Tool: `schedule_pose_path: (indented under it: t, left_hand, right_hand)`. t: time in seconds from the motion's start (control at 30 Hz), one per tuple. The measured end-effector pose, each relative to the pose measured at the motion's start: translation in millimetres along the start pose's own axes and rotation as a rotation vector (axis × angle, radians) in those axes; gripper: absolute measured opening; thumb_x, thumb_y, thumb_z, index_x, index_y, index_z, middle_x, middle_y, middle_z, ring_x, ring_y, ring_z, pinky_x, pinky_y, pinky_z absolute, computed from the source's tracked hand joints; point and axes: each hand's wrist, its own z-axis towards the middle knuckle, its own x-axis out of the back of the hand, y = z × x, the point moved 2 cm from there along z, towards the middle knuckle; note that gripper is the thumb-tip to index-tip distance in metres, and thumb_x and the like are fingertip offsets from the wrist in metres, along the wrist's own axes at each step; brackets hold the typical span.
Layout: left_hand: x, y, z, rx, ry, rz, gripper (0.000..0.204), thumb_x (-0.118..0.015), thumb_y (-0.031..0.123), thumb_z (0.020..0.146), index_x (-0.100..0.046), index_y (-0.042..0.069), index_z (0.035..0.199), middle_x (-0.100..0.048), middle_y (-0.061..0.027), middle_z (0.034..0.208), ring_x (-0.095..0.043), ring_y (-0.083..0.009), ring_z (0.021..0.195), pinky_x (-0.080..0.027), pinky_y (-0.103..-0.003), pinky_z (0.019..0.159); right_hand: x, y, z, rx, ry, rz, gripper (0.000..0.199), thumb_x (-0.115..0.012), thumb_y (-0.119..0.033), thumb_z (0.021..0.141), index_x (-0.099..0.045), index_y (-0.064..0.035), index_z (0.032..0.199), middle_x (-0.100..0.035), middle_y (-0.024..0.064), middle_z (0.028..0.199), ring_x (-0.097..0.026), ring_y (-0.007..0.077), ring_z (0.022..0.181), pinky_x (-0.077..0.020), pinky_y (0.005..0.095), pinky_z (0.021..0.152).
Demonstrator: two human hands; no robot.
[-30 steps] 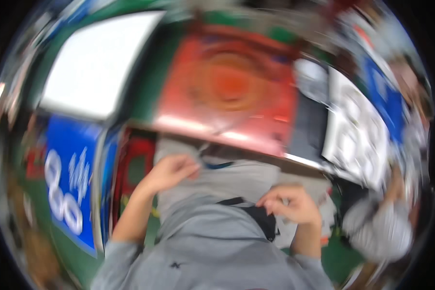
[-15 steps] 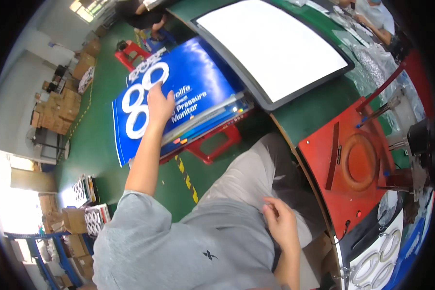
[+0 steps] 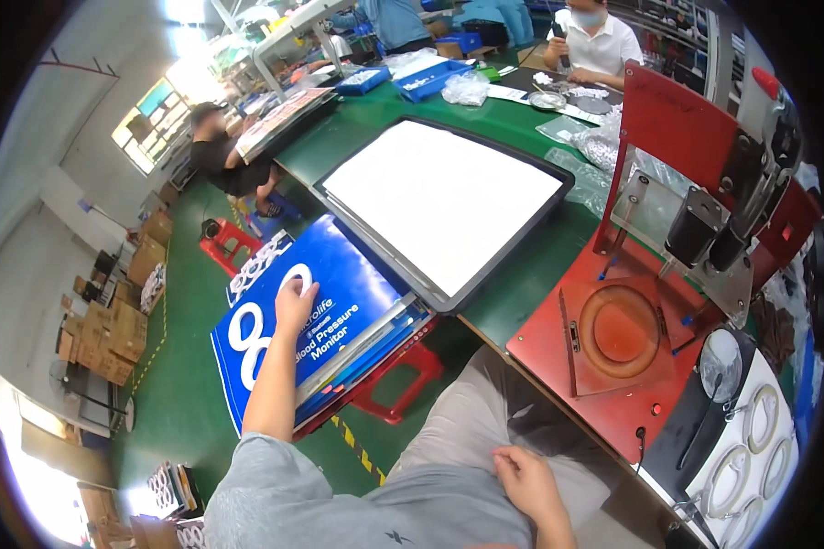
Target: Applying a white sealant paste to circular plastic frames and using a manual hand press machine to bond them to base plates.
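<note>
My left hand (image 3: 293, 312) reaches onto a stack of large boards, topped by a glossy blue printed board (image 3: 349, 264). Its fingers close on the lower rim of a white ring (image 3: 298, 272), the thumb at the outer edge. A second white ring (image 3: 246, 328) lies nearer on the same board, and a third is partly covered by my forearm. Close to my lap is my right hand (image 3: 527, 482), its fingers curled in with nothing visible in them. To the right of the stack, a white panel in a dark frame (image 3: 444, 206) rests on the green table.
A red press machine (image 3: 540, 340) with a round ring fixture occupies the table's right side. Beside it lies a white board with metallic rings (image 3: 725, 479). A red stool (image 3: 401, 392) is under the stack. Co-workers sit across and at the far left.
The view has tilted up, bringing more of the far table and co-workers in. My left hand stays at the same white ring; my right hand remains near my lap.
</note>
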Motion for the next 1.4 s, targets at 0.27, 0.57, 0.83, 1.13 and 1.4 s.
schedule_pose_path:
  t: [0.27, 0.57, 0.83, 1.13, 1.4]
  left_hand:
    - [83.4, 180.6, -57.5, -0.264, -0.462, -0.899, 0.027, -0.074, 0.018, 0.101, -0.074, 0.000, 0.121, -0.073, -0.0028, 0.098, -0.068, -0.0114, 0.093, -0.052, -0.028, 0.089]
    - [12.7, 346.5, -173.4, -1.285, -0.630, -0.675, 0.035, -0.082, 0.011, 0.088, -0.075, 0.007, 0.122, -0.069, -0.0127, 0.121, -0.067, -0.0332, 0.112, -0.054, -0.042, 0.097]
    - [-69.3, 384.3, -209.9, -1.366, -0.663, -0.504, 0.038, -0.066, 0.025, 0.102, -0.067, 0.002, 0.132, -0.051, -0.0273, 0.156, -0.043, -0.0406, 0.150, -0.036, -0.047, 0.125]
    - [-36.7, 352.8, -193.9, -1.292, -0.608, -0.667, 0.043, -0.073, 0.018, 0.098, -0.064, 0.005, 0.137, -0.058, -0.0207, 0.149, -0.055, -0.0397, 0.139, -0.044, -0.048, 0.118]
    - [-32.3, 273.8, -29.2, -0.685, -0.200, -0.138, 0.068, -0.074, 0.043, 0.097, -0.058, -0.003, 0.144, -0.063, -0.0258, 0.142, -0.059, -0.0364, 0.136, -0.045, -0.043, 0.115]
  right_hand:
    - [-4.0, 6.0, 5.4, 0.032, -0.028, -0.019, 0.015, -0.069, -0.012, 0.099, -0.075, -0.0014, 0.107, -0.075, 0.0173, 0.090, -0.074, 0.0288, 0.077, -0.0566, 0.0376, 0.071]
    - [-23.2, 1.4, 0.0, 0.057, -0.048, -0.031, 0.014, -0.068, -0.013, 0.099, -0.075, -0.0031, 0.106, -0.075, 0.0194, 0.098, -0.073, 0.0377, 0.089, -0.0581, 0.0427, 0.079]
    - [-13.3, 5.3, -11.7, -0.030, -0.006, -0.072, 0.016, -0.067, -0.016, 0.099, -0.075, -0.0036, 0.106, -0.076, 0.0195, 0.098, -0.073, 0.0388, 0.091, -0.0580, 0.0434, 0.080]
    - [-15.5, -1.2, -0.4, 0.061, -0.018, -0.158, 0.015, -0.067, -0.015, 0.099, -0.073, -0.0029, 0.104, -0.075, 0.0197, 0.100, -0.071, 0.0419, 0.094, -0.0572, 0.0453, 0.082]
    - [-23.5, -0.6, 2.7, 0.081, -0.054, -0.163, 0.014, -0.066, -0.016, 0.100, -0.073, -0.0053, 0.105, -0.075, 0.0182, 0.102, -0.071, 0.0411, 0.096, -0.0568, 0.0451, 0.083]
